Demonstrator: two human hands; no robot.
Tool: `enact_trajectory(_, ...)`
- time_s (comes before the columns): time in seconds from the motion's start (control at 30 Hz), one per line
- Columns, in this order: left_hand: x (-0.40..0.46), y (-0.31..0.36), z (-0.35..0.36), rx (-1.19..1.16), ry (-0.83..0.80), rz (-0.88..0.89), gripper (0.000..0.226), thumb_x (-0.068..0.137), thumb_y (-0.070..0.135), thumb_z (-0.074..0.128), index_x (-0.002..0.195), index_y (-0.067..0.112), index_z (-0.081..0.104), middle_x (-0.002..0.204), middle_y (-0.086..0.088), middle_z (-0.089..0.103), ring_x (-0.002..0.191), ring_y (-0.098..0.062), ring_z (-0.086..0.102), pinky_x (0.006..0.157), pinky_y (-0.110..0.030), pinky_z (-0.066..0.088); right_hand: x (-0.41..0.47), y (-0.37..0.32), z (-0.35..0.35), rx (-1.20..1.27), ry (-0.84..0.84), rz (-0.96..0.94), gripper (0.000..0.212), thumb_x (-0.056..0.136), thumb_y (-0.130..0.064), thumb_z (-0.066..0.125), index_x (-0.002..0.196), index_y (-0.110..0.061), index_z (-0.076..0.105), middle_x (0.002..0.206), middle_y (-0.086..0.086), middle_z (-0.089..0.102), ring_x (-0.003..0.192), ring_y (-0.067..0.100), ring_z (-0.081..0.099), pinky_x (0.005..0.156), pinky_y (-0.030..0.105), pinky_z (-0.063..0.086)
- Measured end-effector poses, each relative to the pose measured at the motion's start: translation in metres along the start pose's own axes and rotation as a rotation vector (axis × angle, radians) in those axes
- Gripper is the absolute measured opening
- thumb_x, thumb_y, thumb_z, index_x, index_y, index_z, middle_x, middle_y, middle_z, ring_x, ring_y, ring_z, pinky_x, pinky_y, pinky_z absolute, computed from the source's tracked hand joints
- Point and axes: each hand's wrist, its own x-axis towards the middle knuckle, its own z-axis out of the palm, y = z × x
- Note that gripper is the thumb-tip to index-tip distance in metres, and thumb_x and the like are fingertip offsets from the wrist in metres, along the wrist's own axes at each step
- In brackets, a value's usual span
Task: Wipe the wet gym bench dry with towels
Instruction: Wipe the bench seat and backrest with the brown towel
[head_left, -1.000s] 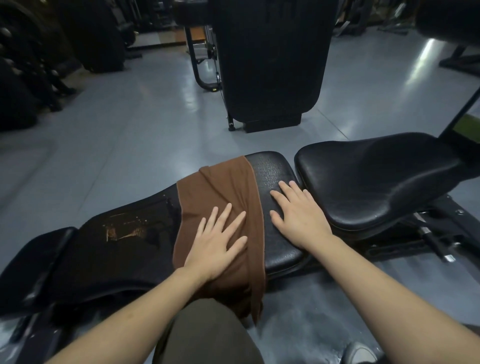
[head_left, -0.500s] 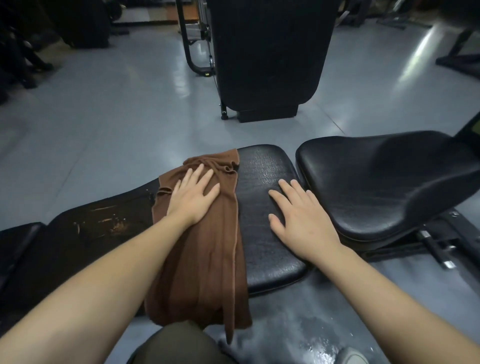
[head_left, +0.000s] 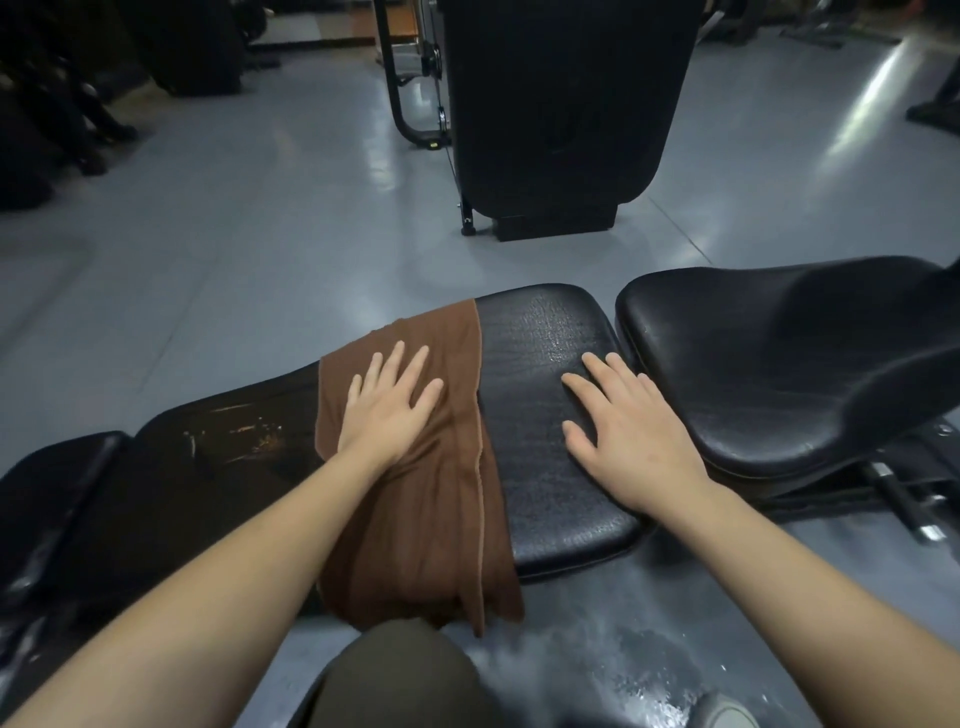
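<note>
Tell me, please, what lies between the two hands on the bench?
In the head view, the towel's right edge and bare black pad lie between the left hand and right hand.

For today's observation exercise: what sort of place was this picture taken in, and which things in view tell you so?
Most likely a gym. A padded black bench with a separate seat pad fills the foreground, a large black exercise machine stands behind it, and the grey floor is smooth and glossy.

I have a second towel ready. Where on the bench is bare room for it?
Bare pad lies between the brown towel and the right hand, and on the wet stretch left of the towel. The left hand presses the towel.
</note>
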Motion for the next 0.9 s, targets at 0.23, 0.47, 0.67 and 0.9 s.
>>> enact_trajectory(0.23,-0.059,-0.002,0.003,0.052,-0.016,0.066,0.059,0.104,0.058,0.017,0.159,0.044,0.004,0.170,0.009,-0.003,0.157,-0.019,-0.006,0.126,-0.042,0.001,-0.003,-0.003,-0.005,0.024,-0.027,0.016,0.064,0.096,-0.050,0.031,0.152,-0.020,0.040,0.164,0.006,0.028,0.154,0.027,0.015,0.123,0.047,0.018)
enact_trajectory(0.47,-0.114,-0.006,0.004,0.020,-0.038,0.095,0.072,0.088,0.072,0.001,0.157,0.050,0.003,0.169,0.016,-0.008,0.155,-0.012,-0.012,0.125,-0.037,-0.004,-0.003,-0.004,-0.008,0.019,-0.048,0.020,0.059,0.100,-0.045,0.042,0.154,-0.021,0.036,0.166,0.005,0.023,0.154,0.025,0.011,0.123,0.045,0.014)
enact_trajectory(0.67,-0.105,-0.005,0.002,-0.016,-0.049,0.067,0.063,0.097,0.067,0.020,0.156,0.051,0.008,0.168,0.018,-0.006,0.155,-0.010,-0.011,0.125,-0.038,-0.003,-0.002,-0.005,-0.007,0.025,-0.053,0.021,0.059,0.100,-0.044,0.042,0.154,-0.021,0.036,0.166,0.006,0.022,0.154,0.025,0.011,0.123,0.045,0.013)
enact_trajectory(0.9,-0.054,-0.010,0.001,0.017,-0.044,0.028,0.060,0.102,0.062,0.026,0.158,0.046,0.010,0.170,0.013,-0.003,0.156,-0.015,-0.008,0.126,-0.042,-0.001,0.000,-0.003,-0.003,0.005,-0.032,0.012,0.058,0.098,-0.042,0.046,0.151,-0.018,0.041,0.163,0.009,0.028,0.153,0.029,0.017,0.122,0.049,0.019)
